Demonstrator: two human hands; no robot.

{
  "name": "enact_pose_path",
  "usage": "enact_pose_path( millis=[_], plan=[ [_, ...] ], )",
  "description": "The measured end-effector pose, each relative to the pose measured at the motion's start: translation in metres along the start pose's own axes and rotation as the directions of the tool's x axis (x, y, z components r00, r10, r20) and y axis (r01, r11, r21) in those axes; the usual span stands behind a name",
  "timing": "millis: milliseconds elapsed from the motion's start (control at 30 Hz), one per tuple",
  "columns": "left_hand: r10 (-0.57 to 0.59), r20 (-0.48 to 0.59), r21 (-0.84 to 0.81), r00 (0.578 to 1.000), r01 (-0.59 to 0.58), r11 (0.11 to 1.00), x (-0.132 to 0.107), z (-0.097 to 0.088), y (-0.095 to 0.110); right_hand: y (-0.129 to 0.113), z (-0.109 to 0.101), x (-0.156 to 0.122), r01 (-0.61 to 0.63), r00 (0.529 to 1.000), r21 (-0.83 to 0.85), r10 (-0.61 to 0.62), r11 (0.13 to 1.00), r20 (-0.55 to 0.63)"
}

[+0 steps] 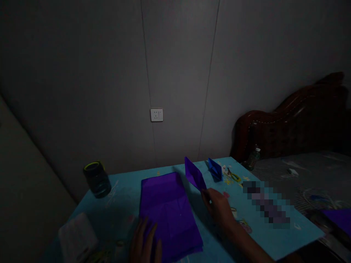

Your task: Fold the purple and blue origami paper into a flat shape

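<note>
My right hand pinches one end of a folded purple paper and holds it up above the table. Spread fingers of my left hand rest at the lower left edge of a stack of purple paper sheets, which shows creases. Beyond the held piece stands a folded blue paper shape. Beside that shape lies a tool with yellow-green handles, its kind too dim to make out.
A dark glass jar stands at the table's left, with a whitish packet nearer me. The blue table meets the wall, which carries a socket. To the right are a bed with a wooden headboard and a bottle.
</note>
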State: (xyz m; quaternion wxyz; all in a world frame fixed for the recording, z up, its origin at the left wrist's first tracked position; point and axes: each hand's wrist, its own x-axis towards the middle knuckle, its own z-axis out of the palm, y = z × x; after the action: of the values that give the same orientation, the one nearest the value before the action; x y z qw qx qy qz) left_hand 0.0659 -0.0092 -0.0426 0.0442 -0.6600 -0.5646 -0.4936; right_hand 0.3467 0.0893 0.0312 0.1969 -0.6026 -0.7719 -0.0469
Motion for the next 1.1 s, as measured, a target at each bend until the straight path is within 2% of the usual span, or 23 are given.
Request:
enact_pose_path(
  millis=[33, 67, 133, 233, 300, 367, 467, 600, 700, 833, 900, 1000, 1100],
  plan=[
    [-0.045, 0.073, -0.044, 0.996, 0.048, 0.998, 0.009, -0.005, 0.015, -0.011, -0.001, -0.011, 0.13, 0.988, 0.079, -0.123, 0.988, -0.094],
    [-0.082, 0.165, -0.103, 0.983, 0.099, 0.99, 0.018, -0.01, 0.029, -0.022, -0.001, -0.022, 0.25, 0.957, 0.144, -0.221, 0.958, -0.19],
    [-0.197, 0.249, -0.243, 0.948, 0.258, 0.935, 0.037, -0.014, 0.053, -0.044, -0.004, -0.039, 0.419, 0.88, 0.244, -0.325, 0.875, -0.346],
    [-0.387, 0.305, -0.474, 0.87, 0.491, 0.731, 0.059, -0.012, 0.072, -0.073, -0.007, -0.054, 0.554, 0.805, 0.327, -0.392, 0.766, -0.445],
    [-0.455, 0.324, -0.532, 0.83, 0.557, 0.638, 0.067, -0.008, 0.073, -0.087, -0.007, -0.058, 0.603, 0.778, 0.349, -0.433, 0.717, -0.455],
    [-0.496, 0.306, -0.543, 0.813, 0.577, 0.611, 0.069, -0.005, 0.07, -0.097, -0.004, -0.06, 0.622, 0.771, 0.354, -0.467, 0.699, -0.433],
    [-0.529, 0.265, -0.516, 0.806, 0.582, 0.628, 0.069, -0.004, 0.069, -0.106, 0.002, -0.063, 0.637, 0.767, 0.347, -0.519, 0.688, -0.378],
    [-0.535, 0.265, -0.448, 0.802, 0.594, 0.668, 0.073, -0.006, 0.073, -0.113, 0.002, -0.066, 0.669, 0.743, 0.357, -0.581, 0.651, -0.332],
    [-0.528, 0.254, -0.408, 0.81, 0.585, 0.701, 0.075, -0.004, 0.073, -0.115, -0.003, -0.065, 0.63, 0.775, 0.412, -0.567, 0.659, -0.278],
    [-0.5, 0.256, -0.413, 0.827, 0.562, 0.717, 0.072, -0.001, 0.07, -0.112, -0.012, -0.056, 0.422, 0.906, 0.5, -0.379, 0.757, -0.191],
    [-0.476, 0.279, -0.421, 0.834, 0.552, 0.72, 0.07, -0.001, 0.07, -0.109, -0.015, -0.049, 0.301, 0.954, 0.514, -0.265, 0.803, -0.143],
    [-0.435, 0.307, -0.417, 0.847, 0.53, 0.738, 0.066, -0.001, 0.071, -0.105, -0.016, -0.036, 0.169, 0.986, 0.472, -0.146, 0.865, -0.084],
    [-0.395, 0.326, -0.415, 0.859, 0.505, 0.756, 0.064, 0.0, 0.073, -0.101, -0.012, -0.027, 0.061, 0.998, 0.368, -0.049, 0.928, -0.041]
  ],
)
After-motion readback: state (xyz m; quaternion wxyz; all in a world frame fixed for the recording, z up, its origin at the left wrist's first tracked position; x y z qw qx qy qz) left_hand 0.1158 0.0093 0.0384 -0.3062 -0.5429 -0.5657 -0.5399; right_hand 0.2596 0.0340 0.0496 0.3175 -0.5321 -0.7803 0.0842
